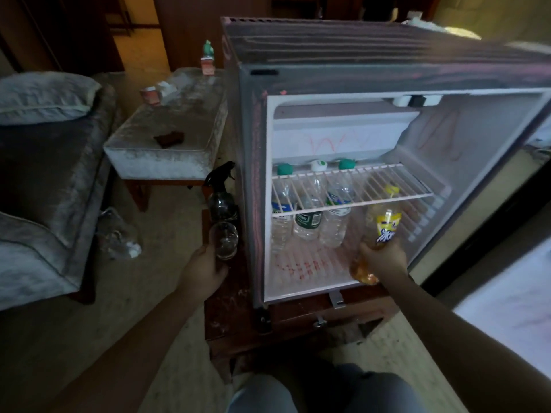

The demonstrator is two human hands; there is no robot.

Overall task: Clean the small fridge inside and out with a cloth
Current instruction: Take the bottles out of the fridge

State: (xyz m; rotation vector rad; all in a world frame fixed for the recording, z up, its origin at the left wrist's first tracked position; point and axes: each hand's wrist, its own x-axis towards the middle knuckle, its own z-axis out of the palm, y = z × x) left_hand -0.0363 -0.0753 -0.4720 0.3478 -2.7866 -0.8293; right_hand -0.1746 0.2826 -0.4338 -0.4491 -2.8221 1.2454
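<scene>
Fridge: the small fridge (357,70) fills the middle of my view with its door open. Red scribbles mark its shell and inner floor.
Right hand: the right hand (383,259) is wrapped round the lower half of a yellow soda bottle (384,216). The bottle is tilted at the fridge's front right, under the wire shelf (387,192). I judge this grip is for emptying the inside before wiping.
Left hand: the left hand (205,268) is just outside the fridge's left wall, fingers curled round a clear container (225,239). A spray bottle (220,195) stands beside it, probably kept near for cleaning.
Water bottles: three water bottles (307,216) stand upright at the fridge's inner left.
Cloth: neither hand holds one. A dark brown piece (168,139) on the footstool (155,165), well left of the fridge, may be it; I cannot tell.
</scene>
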